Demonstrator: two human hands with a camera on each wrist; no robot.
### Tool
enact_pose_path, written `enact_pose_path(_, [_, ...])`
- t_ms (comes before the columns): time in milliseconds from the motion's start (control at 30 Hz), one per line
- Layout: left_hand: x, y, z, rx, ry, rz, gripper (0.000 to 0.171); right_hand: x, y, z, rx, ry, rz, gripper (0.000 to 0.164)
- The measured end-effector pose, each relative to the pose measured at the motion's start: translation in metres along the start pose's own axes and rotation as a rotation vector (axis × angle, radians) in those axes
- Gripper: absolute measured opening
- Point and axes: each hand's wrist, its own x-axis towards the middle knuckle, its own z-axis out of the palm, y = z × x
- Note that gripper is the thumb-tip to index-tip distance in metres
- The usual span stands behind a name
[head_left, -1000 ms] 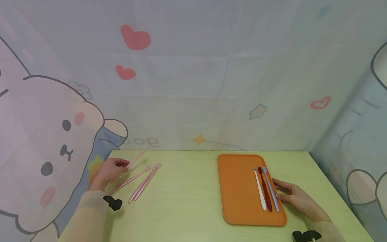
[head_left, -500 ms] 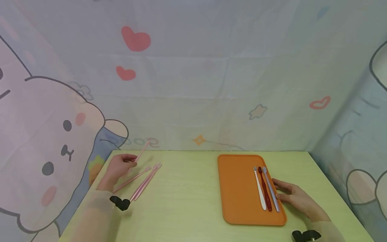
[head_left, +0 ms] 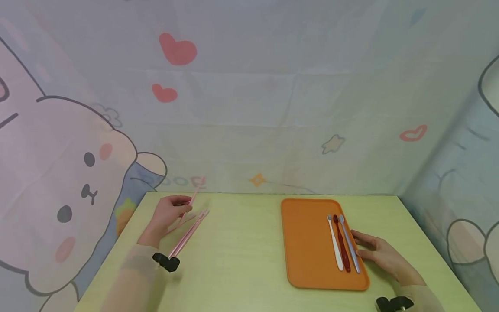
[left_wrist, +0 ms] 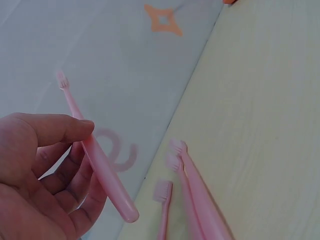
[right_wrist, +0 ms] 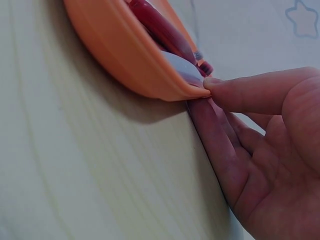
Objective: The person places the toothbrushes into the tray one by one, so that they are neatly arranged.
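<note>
Between thumb and fingers my left hand (head_left: 166, 216) pinches a pink toothbrush (left_wrist: 106, 170), its bristle end tilted up and away above the table. Below and right of that hand, two pink toothbrushes (left_wrist: 200, 200) lie side by side, and a third pink toothbrush (left_wrist: 165, 207) lies apart from them, partly behind the hand in the head view. My right hand (head_left: 386, 256) pinches the right rim of an orange tray (head_left: 308, 247), thumb on top and fingers beneath. On the tray lie a white toothbrush (head_left: 335, 245), a dark red toothbrush (head_left: 342, 247) and a lavender toothbrush (head_left: 350, 247).
The pale yellow-green table (head_left: 238, 242) spans between the pink toothbrushes and the tray. A printed cloth backdrop (head_left: 249, 108) rises behind the table's far edge and at both sides. A black wrist camera (head_left: 166, 262) sits on the left sleeve.
My left hand has lifted the pink toothbrush and moved right with it, over the loose pink toothbrush. The right hand and the tray have stayed in place.
</note>
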Motion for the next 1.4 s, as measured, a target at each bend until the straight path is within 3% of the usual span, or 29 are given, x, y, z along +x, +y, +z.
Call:
enact_pose_path(233, [0.0,0.004,0.021,-0.047,-0.023,0.005,0.035,0.001,-0.001,0.001,-0.025,0.014,0.016,0.074])
enact_pose_path(800, [-0.01,0.014,0.089,-0.2,-0.086,-0.022,0.035,0.0,-0.002,0.002,-0.016,0.031,0.019,0.071])
enact_pose_path(1400, [-0.019,0.03,0.153,-0.444,-0.164,-0.045,0.034,-0.001,0.001,0.002,0.017,0.024,-0.021,0.071])
